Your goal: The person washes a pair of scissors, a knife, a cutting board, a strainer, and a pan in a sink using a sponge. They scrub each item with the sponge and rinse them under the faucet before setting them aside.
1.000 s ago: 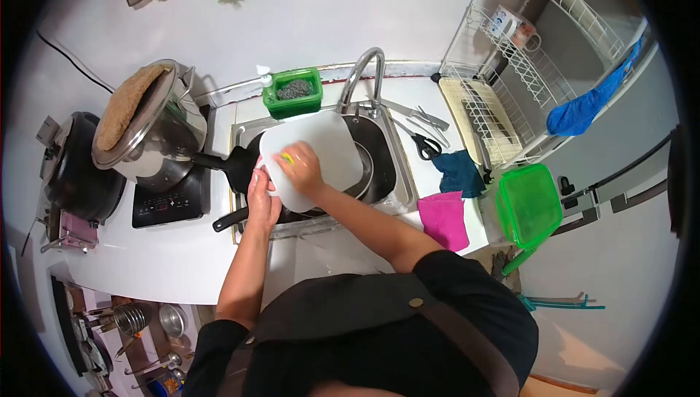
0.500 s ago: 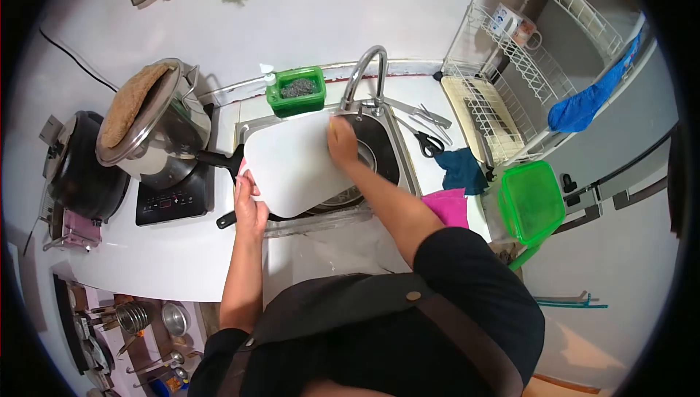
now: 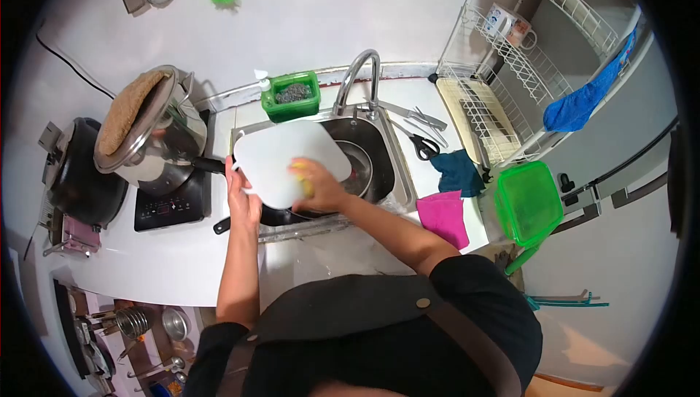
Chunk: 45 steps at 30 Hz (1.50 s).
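A white cutting board [image 3: 273,153] is tilted over the sink [image 3: 397,178]. At its left edge, my left hand [image 3: 244,196] grips it, thumb on the near face and the other fingers partly hidden. My right hand [image 3: 324,189] is closed around a yellow sponge [image 3: 301,171], pressed to the board's lower right part. Below the board lie pans, one with a black handle [image 3: 222,227] sticking out over the sink's left front edge. A round metal pan [image 3: 362,167] shows to the right of the board.
Behind the sink stand a curved faucet [image 3: 357,61] and a green caddy [image 3: 292,98] with a scouring pad. To the right are scissors [image 3: 424,147], a teal cloth [image 3: 461,172], a pink cloth [image 3: 443,218] and a green-lidded container [image 3: 529,204]. A steel pot [image 3: 157,142] stands on the left.
My right hand has moved with the sponge from the board's upper right edge down and left across its face. The board has shifted slightly left, showing more of the round pan.
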Each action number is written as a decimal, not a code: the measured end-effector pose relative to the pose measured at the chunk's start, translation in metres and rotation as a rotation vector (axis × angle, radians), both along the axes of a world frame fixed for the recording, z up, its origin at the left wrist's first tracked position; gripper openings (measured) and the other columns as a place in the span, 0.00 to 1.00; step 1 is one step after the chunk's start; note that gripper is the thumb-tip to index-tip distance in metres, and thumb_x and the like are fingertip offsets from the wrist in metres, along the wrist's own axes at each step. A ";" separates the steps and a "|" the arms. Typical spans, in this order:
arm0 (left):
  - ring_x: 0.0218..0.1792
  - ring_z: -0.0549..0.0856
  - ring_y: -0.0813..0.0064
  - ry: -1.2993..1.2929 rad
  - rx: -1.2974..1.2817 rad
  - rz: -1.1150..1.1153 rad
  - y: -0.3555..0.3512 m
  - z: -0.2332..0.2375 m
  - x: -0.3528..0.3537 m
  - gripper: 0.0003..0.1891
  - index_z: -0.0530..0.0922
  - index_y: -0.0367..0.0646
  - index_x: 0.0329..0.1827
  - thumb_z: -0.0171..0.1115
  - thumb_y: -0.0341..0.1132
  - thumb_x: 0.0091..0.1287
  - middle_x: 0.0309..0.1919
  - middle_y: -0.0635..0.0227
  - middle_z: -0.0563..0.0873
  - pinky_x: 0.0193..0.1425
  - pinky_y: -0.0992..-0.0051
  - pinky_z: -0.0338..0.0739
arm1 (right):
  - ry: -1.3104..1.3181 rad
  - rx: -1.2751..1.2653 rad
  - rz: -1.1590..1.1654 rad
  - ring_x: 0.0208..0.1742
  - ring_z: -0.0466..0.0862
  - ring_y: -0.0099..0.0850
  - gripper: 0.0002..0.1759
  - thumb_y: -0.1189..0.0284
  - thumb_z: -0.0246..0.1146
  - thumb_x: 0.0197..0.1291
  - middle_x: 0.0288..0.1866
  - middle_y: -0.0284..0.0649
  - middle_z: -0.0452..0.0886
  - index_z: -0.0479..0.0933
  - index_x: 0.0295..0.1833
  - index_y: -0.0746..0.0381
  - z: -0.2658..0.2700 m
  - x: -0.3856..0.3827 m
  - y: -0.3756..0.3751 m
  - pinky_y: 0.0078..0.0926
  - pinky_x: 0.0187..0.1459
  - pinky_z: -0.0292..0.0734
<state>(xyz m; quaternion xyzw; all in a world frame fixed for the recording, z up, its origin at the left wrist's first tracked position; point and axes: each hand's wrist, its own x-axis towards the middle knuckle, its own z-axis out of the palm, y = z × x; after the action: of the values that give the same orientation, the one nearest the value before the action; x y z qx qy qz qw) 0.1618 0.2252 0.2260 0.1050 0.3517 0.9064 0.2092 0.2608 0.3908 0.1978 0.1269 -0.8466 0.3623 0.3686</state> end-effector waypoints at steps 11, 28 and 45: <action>0.33 0.75 0.82 0.480 -0.655 -0.073 -0.003 0.002 -0.025 0.14 0.76 0.40 0.40 0.52 0.43 0.65 0.33 0.73 0.79 0.43 0.80 0.69 | 0.037 0.021 0.215 0.36 0.81 0.33 0.17 0.69 0.69 0.42 0.34 0.41 0.81 0.78 0.40 0.62 0.092 -0.045 0.061 0.26 0.39 0.76; 0.60 0.66 0.67 0.023 -0.068 0.091 -0.002 -0.006 0.006 0.30 0.56 0.43 0.65 0.43 0.52 0.64 0.61 0.64 0.64 0.64 0.67 0.60 | 0.194 -0.078 -0.395 0.51 0.73 0.45 0.16 0.80 0.55 0.46 0.47 0.50 0.74 0.75 0.44 0.66 -0.034 -0.057 0.011 0.38 0.53 0.67; 0.26 0.80 0.77 1.319 -0.839 0.204 -0.026 0.020 0.088 0.14 0.75 0.36 0.49 0.52 0.30 0.60 0.42 0.57 0.81 0.28 0.80 0.73 | -0.447 -1.867 0.090 0.20 0.72 0.27 0.20 0.54 0.53 0.56 0.24 0.36 0.75 0.75 0.33 0.62 0.010 0.069 0.112 0.20 0.16 0.66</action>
<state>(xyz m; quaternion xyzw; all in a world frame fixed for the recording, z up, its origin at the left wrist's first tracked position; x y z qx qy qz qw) 0.2500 0.1993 0.2456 0.5006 0.7239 0.4631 -0.1047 0.3300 0.5026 0.2073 -0.2574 -0.2616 0.9201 0.1367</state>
